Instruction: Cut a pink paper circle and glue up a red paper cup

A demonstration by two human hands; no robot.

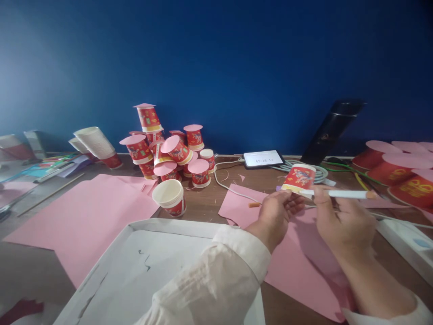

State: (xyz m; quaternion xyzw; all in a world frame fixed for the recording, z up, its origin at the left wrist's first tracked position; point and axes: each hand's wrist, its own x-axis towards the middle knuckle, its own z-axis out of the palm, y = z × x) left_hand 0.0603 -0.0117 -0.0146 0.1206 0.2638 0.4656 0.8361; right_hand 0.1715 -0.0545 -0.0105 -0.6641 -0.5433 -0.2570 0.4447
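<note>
Red paper cup (299, 177) held above pink paper (318, 266)

The person's left hand (277, 214) grips the cup low, fingers at its yellow-banded end; the round wall is smooth, printed with a colourful figure. The right hand (345, 225) closes around a slim, rigid white stick (348, 193), pen-like and held nearly level. One end overlaps the cup's yellow band, though whether they touch cannot be told.

The pink paper below is matte and flat, with angular cut edges. Left of the hands sits a shallow white tray (135, 266), its floor streaked with dark marks; beyond it stands an open-mouthed cup (169, 198) with a cream interior. Behind that, a cluster of upturned cups (176, 151) wears flat pink discs, some stacked upon others.

Everything rests on a brown tabletop (208, 205) dotted with pale scraps. A lit phone (264, 159), a coiled pale cable (321, 174) and a glossy black flask (333, 131) line its back, before a plain deep-blue wall (216, 67).
</note>
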